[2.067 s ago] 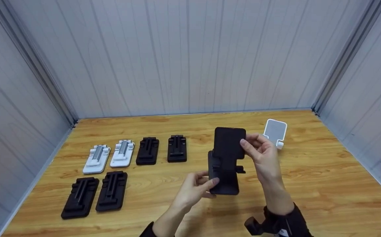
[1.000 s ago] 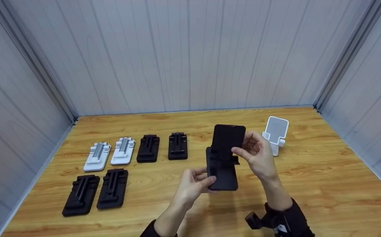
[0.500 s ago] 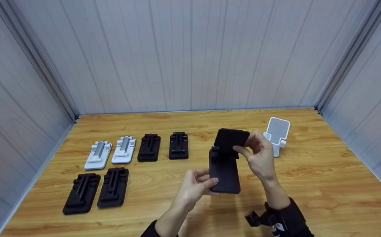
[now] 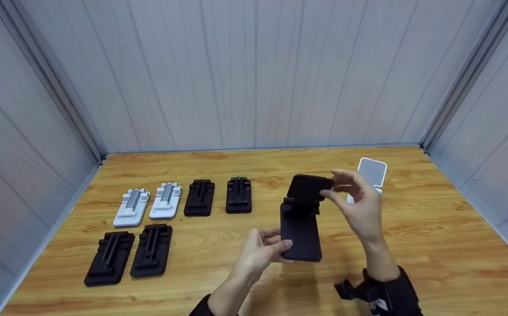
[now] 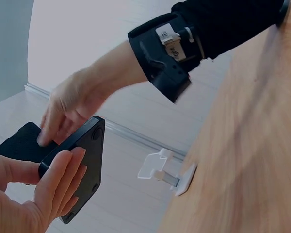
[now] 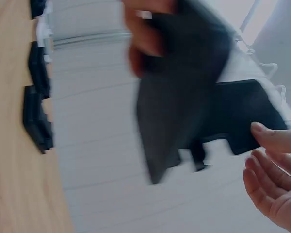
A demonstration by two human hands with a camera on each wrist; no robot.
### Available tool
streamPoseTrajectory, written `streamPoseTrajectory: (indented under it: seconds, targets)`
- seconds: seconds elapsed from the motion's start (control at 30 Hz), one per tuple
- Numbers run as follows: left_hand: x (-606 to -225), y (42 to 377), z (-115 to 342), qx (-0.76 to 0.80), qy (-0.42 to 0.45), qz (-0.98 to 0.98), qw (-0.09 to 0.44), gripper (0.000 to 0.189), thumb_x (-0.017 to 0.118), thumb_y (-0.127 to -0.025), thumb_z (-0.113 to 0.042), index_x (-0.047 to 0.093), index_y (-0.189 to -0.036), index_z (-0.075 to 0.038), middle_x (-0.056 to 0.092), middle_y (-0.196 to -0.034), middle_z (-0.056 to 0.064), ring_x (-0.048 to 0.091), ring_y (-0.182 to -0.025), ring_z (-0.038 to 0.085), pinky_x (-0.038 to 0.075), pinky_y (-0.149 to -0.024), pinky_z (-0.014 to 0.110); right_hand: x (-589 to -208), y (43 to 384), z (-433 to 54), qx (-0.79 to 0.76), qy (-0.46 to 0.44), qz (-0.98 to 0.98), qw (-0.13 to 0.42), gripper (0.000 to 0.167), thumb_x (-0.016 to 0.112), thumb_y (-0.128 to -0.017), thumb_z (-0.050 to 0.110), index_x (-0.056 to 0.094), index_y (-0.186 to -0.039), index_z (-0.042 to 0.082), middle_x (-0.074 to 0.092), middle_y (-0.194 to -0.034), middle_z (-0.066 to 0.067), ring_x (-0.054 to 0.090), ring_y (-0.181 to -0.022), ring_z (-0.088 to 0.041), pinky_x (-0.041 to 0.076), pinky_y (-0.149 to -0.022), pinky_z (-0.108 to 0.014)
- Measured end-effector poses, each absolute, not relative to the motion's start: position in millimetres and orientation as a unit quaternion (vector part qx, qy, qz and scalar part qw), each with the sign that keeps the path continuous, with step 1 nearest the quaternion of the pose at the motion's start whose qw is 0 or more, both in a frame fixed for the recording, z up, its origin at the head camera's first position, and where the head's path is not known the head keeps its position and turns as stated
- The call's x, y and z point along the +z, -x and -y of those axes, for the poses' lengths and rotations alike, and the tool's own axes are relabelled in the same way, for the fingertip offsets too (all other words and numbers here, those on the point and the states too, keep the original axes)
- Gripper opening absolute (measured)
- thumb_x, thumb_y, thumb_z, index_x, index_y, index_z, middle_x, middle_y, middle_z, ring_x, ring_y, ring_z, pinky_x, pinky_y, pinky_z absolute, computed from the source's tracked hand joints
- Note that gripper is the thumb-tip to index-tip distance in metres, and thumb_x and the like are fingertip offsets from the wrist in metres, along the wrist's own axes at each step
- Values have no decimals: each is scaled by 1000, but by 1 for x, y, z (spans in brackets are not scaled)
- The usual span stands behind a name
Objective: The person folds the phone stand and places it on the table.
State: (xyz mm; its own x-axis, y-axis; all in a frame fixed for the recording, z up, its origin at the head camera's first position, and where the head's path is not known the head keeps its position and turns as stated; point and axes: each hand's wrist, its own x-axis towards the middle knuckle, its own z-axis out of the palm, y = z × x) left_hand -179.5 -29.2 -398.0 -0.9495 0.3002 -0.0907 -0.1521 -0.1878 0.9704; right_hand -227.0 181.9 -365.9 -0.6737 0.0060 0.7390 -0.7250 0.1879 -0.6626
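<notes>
A black folding phone stand [image 4: 300, 235] is held up over the table, its upper plate [image 4: 309, 186] tilted at an angle to the base. My left hand [image 4: 258, 252] grips the base's left edge, thumb on top and fingers against the underside, as the left wrist view shows. At the upper plate's right edge, my right hand [image 4: 359, 202] pinches with thumb and fingertips; the right wrist view shows the thumb on the plate's corner. Behind this hand a white phone stand [image 4: 372, 171] stands unfolded, partly hidden.
On the left of the wooden table [image 4: 219, 281] lie several folded phone stands: two white ones, including a white stand [image 4: 166, 202], and several black ones, including a black stand [image 4: 152, 250]. Pale panel walls [image 4: 254, 74] close off the back and both sides.
The upper plate has tipped back from facing up toward the head camera to a steeper slant. My right hand has shifted outward to the plate's right edge. The left hand keeps its grip.
</notes>
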Motion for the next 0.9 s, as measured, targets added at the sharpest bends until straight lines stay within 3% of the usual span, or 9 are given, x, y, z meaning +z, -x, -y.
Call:
streamPoseTrajectory:
  seconds: [0.2, 0.3, 0.53, 0.73, 0.9]
  targets:
    - [-403, 180, 26, 762, -58, -627, 150, 34, 61, -100, 15, 56, -131, 29, 72, -119, 42, 77, -108, 50, 71, -71, 27, -359, 225, -187, 606, -303, 652, 340, 19, 79, -98, 0, 78, -111, -12, 80, -105, 13, 74, -97, 1, 61, -89, -11]
    - [-404, 181, 25, 761, -55, -629, 150, 35, 61, -99, 15, 56, -131, 30, 72, -119, 42, 76, -108, 51, 71, -70, 27, -359, 225, -186, 580, -303, 668, 353, 17, 80, -97, 2, 79, -105, -13, 80, -101, 9, 72, -93, 2, 61, -86, -10]
    - [-405, 184, 26, 755, -44, -638, 144, 34, 62, -99, 15, 57, -129, 29, 73, -117, 41, 78, -104, 49, 70, -67, 25, -360, 223, -185, 544, -284, 700, 364, 6, 78, -92, -13, 77, -96, -16, 74, -96, 13, 67, -89, 3, 59, -80, -8]
    - [-403, 185, 30, 757, -45, -637, 140, 35, 61, -99, 14, 56, -130, 30, 72, -118, 43, 77, -106, 51, 70, -66, 24, -358, 218, -184, 543, -295, 702, 354, 4, 80, -89, -13, 79, -93, -12, 73, -94, 16, 68, -87, 4, 59, -73, -6]
    - [-403, 186, 34, 762, -45, -632, 134, 33, 61, -99, 14, 57, -128, 29, 72, -117, 43, 77, -106, 50, 70, -66, 24, -356, 213, -184, 511, -284, 727, 361, 15, 82, -80, -22, 81, -90, -9, 73, -82, 1, 65, -83, 5, 46, -60, -4]
